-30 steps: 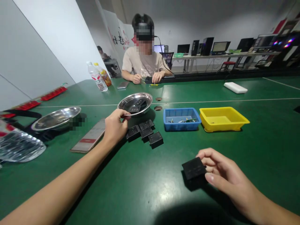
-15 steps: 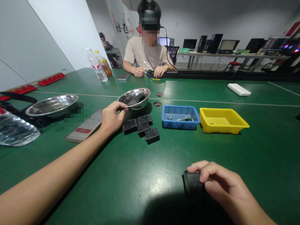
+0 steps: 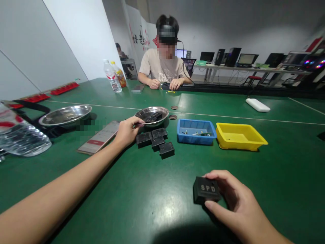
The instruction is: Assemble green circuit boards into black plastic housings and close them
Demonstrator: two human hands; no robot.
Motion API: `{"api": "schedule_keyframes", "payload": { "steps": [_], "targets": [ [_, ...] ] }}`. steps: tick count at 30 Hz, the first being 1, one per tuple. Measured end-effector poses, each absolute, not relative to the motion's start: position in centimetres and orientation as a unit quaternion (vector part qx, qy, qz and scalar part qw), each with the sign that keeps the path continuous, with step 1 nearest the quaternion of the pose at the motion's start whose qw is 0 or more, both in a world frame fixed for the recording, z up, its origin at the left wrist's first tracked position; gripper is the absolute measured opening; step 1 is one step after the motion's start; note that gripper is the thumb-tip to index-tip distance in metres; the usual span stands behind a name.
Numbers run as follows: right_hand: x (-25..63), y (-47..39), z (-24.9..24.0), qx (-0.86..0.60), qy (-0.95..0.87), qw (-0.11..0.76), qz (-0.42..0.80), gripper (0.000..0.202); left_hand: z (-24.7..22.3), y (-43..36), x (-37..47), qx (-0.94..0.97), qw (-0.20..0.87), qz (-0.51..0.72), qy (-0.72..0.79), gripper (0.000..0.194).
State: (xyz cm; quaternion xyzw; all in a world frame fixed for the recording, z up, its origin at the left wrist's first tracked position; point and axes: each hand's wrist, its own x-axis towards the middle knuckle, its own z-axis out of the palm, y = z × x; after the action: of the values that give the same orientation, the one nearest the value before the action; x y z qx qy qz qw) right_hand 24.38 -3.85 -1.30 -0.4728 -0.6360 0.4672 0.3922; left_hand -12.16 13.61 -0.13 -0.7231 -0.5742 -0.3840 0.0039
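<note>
My right hand (image 3: pixel 232 200) holds a black box marked "SPD" (image 3: pixel 207 189) between thumb and fingers, low over the green table at the near right. My left hand (image 3: pixel 129 130) pinches the near rim of a round metal bowl (image 3: pixel 166 118). Several black pieces (image 3: pixel 153 117) lie inside that bowl. Just in front of it, several black boxes (image 3: pixel 158 141) sit close together on the table. To their right stands a blue tray (image 3: pixel 196 138) with small metal and green parts, and beside it a yellow tray (image 3: pixel 241 144) with one tiny dark bit.
On the left are a phone (image 3: pixel 98 140), a second metal bowl (image 3: pixel 66 122) and a large water bottle (image 3: pixel 24 135). A person (image 3: pixel 164 67) sits across the table, near two bottles (image 3: pixel 113 76). A white object (image 3: pixel 257 105) lies at the far right.
The black box in my right hand has turned, so its "SPD" lettering now shows, and it has shifted slightly left. My left hand stays at the bowl's rim. The whole view has shifted a little.
</note>
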Motion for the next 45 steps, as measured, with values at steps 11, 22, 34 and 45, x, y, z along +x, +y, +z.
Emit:
{"api": "schedule_keyframes", "payload": {
  "steps": [11, 22, 34, 45],
  "targets": [
    [22.3, -2.0, -0.1, -0.496, -0.769, 0.265, 0.305, 0.038, -0.3, 14.1, -13.2, -0.763, -0.017, -0.39, -0.515, 0.021],
    [22.5, -1.2, -0.3, -0.438, -0.809, 0.266, 0.289, 0.067, 1.6, 12.3, -11.8, -0.687, 0.065, -0.453, -0.565, 0.028],
    [23.4, 5.5, -1.0, -0.606, -0.739, 0.284, 0.084, 0.051, 0.5, 0.9, 1.6, -0.84, -0.127, -0.332, -0.41, 0.011],
    [24.4, 5.5, -1.2, -0.536, -0.725, 0.356, 0.247, 0.01, 0.4, 2.3, -0.3, -0.871, -0.233, -0.239, -0.36, 0.016]
  ]
}}
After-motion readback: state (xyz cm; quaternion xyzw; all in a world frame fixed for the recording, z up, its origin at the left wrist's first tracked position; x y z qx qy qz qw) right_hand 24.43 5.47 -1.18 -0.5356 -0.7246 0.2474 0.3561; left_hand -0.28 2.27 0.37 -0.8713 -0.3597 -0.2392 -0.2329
